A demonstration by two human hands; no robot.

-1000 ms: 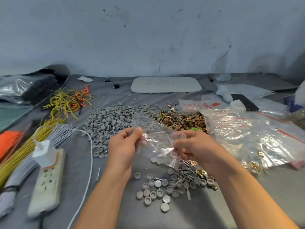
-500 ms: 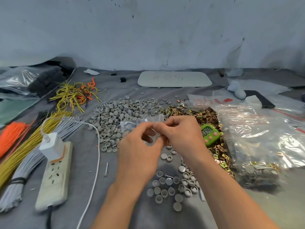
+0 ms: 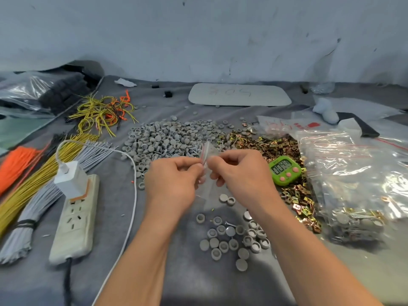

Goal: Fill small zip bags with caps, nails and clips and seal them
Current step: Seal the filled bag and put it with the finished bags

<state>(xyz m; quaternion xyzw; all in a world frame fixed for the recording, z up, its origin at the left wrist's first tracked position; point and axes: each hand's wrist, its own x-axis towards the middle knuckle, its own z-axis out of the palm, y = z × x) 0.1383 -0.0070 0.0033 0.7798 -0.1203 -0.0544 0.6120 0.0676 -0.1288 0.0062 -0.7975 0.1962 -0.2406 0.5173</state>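
Closer now, left hand (image 3: 174, 184) and right hand (image 3: 240, 177) pinch the zip bag (image 3: 206, 152), contents unclear.

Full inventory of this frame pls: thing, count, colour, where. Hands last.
small zip bag: one, clear with red strip, pinched between both hands
cap pile: many, grey, centre back
loose caps: about two dozen, grey, near centre
nail: at least one, silver, among the loose caps
clips: many, brass, right of cap pile
timer: one, green, on the clips
large bags: a heap, clear, far right
power strip: one, cream, near left
charger: one, white, plugged into the power strip
wire bundles: three, orange, yellow, grey, left
board: one, white, back centre
left hand: pinches the bag top
right hand: pinches the bag top
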